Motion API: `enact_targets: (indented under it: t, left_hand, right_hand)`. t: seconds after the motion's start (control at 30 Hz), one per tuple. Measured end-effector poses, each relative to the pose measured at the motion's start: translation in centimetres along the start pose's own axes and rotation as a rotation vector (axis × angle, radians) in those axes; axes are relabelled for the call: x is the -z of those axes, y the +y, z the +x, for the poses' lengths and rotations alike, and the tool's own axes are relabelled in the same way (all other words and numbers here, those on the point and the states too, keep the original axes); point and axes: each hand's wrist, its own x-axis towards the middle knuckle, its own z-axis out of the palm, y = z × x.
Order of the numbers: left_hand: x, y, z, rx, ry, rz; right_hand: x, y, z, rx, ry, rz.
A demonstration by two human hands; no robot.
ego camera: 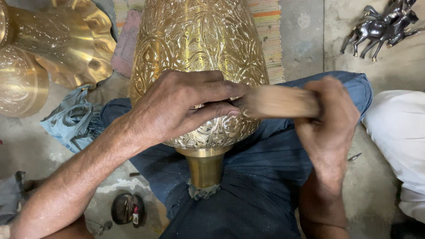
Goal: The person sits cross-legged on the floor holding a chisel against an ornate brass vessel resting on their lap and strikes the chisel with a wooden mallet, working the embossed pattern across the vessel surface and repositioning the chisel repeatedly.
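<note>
Workshop floor of bare grey concrete

The concrete floor (pixel 305 40) is dusty and stained. A striped woven mat (pixel 270 35) lies at the top, with a crumpled blue cloth (pixel 71 121) at left beside fluted brass pieces (pixel 66 40). Dark metal horse figurines (pixel 383 26) stand at upper right, and white fabric (pixel 396 128) sits at the right edge.

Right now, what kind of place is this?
Likely a metal craft workshop: an engraved brass vase rests on the person's lap, more brass pieces lie on the concrete floor, and small metal horse figures stand nearby.
</note>
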Motion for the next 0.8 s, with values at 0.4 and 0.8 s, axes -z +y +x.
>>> enact_targets:
  t: [0.4, 0.8]
  left_hand:
    - [0.4, 0.3, 0.2, -0.027, 0.014, 0.019]
    - [0.0, 0.0, 0.1, -0.022, -0.003, 0.014]
  right_hand:
    - [-1.1, 0.5, -1.5, -0.428, 0.046, 0.610]
    - [-0.5, 0.7, -1.2, -0.147, 0.085, 0.275]
